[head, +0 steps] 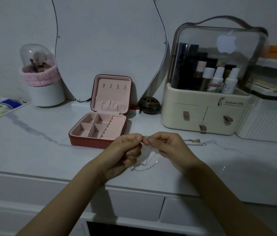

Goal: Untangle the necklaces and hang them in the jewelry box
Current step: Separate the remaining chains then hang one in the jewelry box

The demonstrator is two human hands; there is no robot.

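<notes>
Untangling in hand: left hand (125, 150) and right hand (170, 147) each pinch the silver chain (144, 165); next, tease knot apart, then hang in jewelry box (100, 120)

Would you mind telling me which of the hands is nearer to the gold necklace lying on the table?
The right hand: the gold necklace lies just beyond its right side. The left hand is farther off, on the other side of the right hand, nearer the jewelry box.
</notes>
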